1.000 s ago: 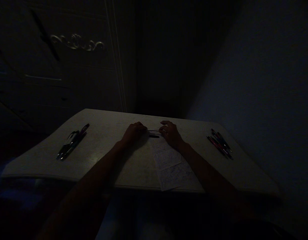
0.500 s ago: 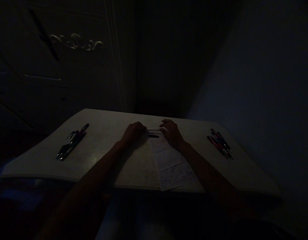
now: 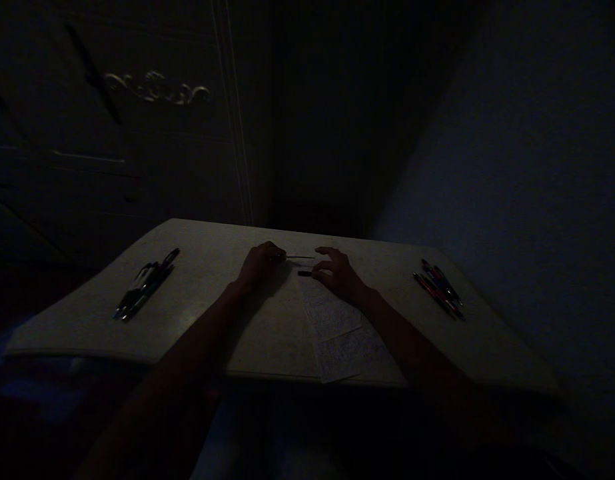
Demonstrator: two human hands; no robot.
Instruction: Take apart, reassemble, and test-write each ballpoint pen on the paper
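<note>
The scene is dim. My left hand (image 3: 261,263), fingers closed, holds a thin stick (image 3: 301,257) that looks like a pen refill and points right. My right hand (image 3: 340,273) has its thumb and a finger closed at the right end of a small dark piece (image 3: 304,273), like a pen cap. Another finger of that hand is raised toward the stick's tip, apart from it. Sheets of paper (image 3: 332,327) covered in fine marks lie beneath the dark piece and my right wrist, reaching the near edge of the table.
The pale table (image 3: 197,360) has a cluster of several pens (image 3: 146,283) on its left and another pens cluster (image 3: 440,288) on its right. A cabinet (image 3: 162,153) with ornate trim stands behind at left. A wall (image 3: 527,200) rises at right.
My right hand has let go of the thin stick's right end and come nearer to me, onto the small dark piece. My left hand has shifted slightly left with the stick.
</note>
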